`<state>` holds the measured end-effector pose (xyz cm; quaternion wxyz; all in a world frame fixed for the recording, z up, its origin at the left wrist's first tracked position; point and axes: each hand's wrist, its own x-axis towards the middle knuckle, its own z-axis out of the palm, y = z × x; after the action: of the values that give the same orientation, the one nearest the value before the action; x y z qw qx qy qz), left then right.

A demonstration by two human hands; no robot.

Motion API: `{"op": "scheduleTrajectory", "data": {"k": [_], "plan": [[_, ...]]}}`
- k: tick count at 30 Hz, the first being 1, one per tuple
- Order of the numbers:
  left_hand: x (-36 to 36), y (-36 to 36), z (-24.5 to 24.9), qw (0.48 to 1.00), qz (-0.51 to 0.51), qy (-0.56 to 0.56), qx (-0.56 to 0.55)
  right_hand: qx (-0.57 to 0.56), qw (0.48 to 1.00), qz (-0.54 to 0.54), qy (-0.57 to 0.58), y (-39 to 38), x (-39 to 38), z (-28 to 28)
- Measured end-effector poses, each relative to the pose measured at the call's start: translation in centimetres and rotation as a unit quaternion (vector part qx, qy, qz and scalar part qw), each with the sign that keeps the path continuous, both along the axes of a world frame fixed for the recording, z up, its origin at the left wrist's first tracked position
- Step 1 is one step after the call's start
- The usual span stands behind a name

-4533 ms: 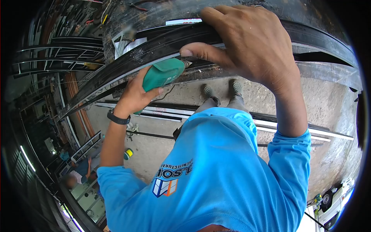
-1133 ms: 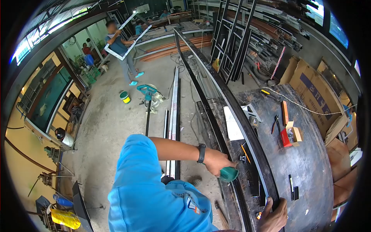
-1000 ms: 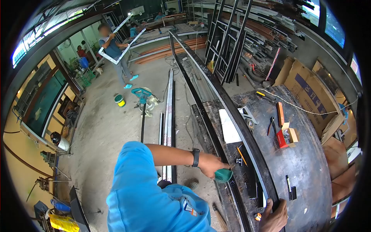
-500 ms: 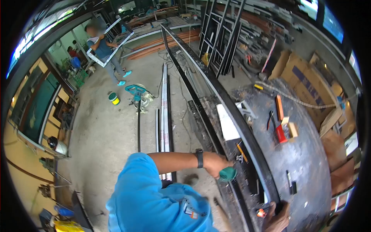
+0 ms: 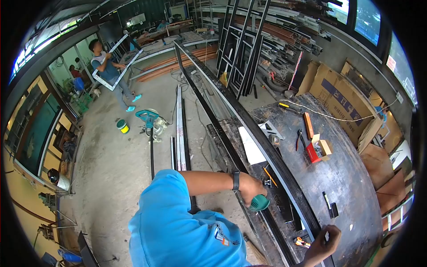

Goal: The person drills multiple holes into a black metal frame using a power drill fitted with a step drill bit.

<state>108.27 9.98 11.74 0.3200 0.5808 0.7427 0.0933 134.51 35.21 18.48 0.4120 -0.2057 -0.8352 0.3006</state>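
Observation:
My left hand (image 5: 251, 188), with a dark watch on the wrist, is wrapped round a teal-green power tool (image 5: 259, 203). Only the tool's rounded, vented end shows; the rest is hidden. The tool is over the nearer black bar of a long metal frame (image 5: 284, 178). At the frame's near end, my right hand (image 5: 328, 240) is over the farther bar with fingers curled and thumb and fingertips drawn together. Anything between them is too small to make out. An orange-and-white item (image 5: 302, 242) lies beside the right hand.
On the dark worktable (image 5: 347, 178) lie a marker (image 5: 327, 200), a black block (image 5: 333, 210), pliers (image 5: 299, 139) and an open red box (image 5: 316, 153). A miter saw (image 5: 152, 122) and metal lengths (image 5: 180, 129) are on the floor. Another person (image 5: 109, 73) holds a white frame.
My right hand has lifted from its grip on the bar, its fingers now curled together above it. My left hand keeps the tool near the same spot. The view has shifted slightly.

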Motion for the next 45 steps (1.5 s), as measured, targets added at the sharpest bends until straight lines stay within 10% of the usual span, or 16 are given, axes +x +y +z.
{"op": "scheduleTrajectory", "data": {"k": [6,15,45], "plan": [[0.0,0.4,0.9,1.000,0.008,0.005,-0.026,-0.135,0.988,-0.046,0.057,1.0,0.7,0.2],[-1.2,-5.1,-1.2,0.991,0.110,-0.075,0.017,0.167,0.935,0.056,-0.309,-0.6,-3.8,1.8],[-0.9,2.6,1.1,0.994,0.091,-0.059,0.031,0.166,0.929,0.029,-0.331,0.1,-4.5,4.2]]}}
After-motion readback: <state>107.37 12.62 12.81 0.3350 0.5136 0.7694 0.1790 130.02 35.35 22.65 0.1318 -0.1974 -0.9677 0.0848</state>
